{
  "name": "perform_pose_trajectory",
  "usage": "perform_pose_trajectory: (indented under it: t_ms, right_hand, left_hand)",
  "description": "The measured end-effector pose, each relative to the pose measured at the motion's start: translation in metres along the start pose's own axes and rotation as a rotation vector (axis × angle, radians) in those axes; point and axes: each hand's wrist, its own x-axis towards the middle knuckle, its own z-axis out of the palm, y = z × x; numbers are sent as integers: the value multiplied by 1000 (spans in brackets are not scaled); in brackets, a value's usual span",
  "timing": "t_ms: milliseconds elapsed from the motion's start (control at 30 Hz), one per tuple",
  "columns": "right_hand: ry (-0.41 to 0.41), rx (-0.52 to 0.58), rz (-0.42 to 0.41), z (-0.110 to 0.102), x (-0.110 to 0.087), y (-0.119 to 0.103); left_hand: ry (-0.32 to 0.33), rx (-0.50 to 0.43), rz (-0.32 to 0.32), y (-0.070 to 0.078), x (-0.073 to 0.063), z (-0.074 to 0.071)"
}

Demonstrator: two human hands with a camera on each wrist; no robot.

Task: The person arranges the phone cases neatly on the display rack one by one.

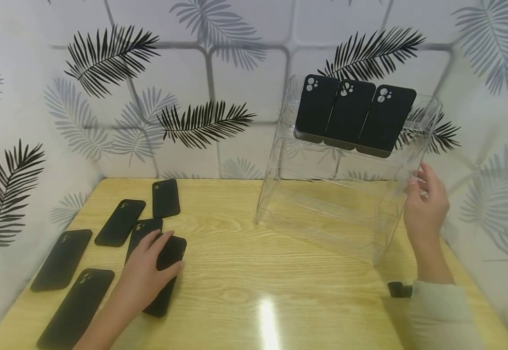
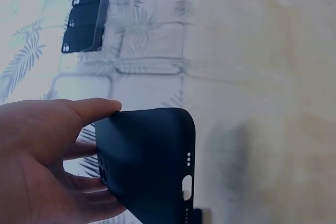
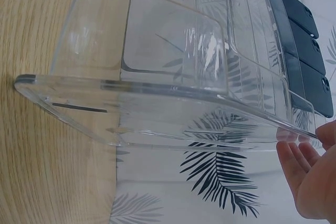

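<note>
My left hand [image 1: 144, 274] grips a black phone case [image 2: 147, 156] by its edges, thumb on one side and fingers on the other. In the left wrist view the case's end with the port cutout faces the camera. In the head view it overlaps another black case [image 1: 143, 229]. My right hand [image 1: 426, 209] pinches the side panel of a clear acrylic tiered stand [image 3: 157, 88], thumb on one face and fingers on the other. On the stand's top tier lean three black phone cases [image 1: 350, 116] side by side, camera cutouts up.
More black cases lie on the left of the wooden table [image 1: 236, 291]: one at the back [image 1: 165, 198], one beside it [image 1: 120, 222], and two nearer the left edge [image 1: 61, 260]. A small black object [image 1: 396, 289] shows by the right sleeve. A leaf-patterned wall [image 1: 245, 87] stands behind.
</note>
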Motion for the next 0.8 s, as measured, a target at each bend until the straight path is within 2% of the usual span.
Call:
perform_pose_trajectory:
  t_ms: [367, 800]
  right_hand:
    - [8, 7, -13, 0, 0, 1]
    - [15, -4, -22, 0, 2, 4]
  left_hand:
    - [37, 2, 125, 39, 37, -5]
    - [67, -49, 197, 80, 82, -1]
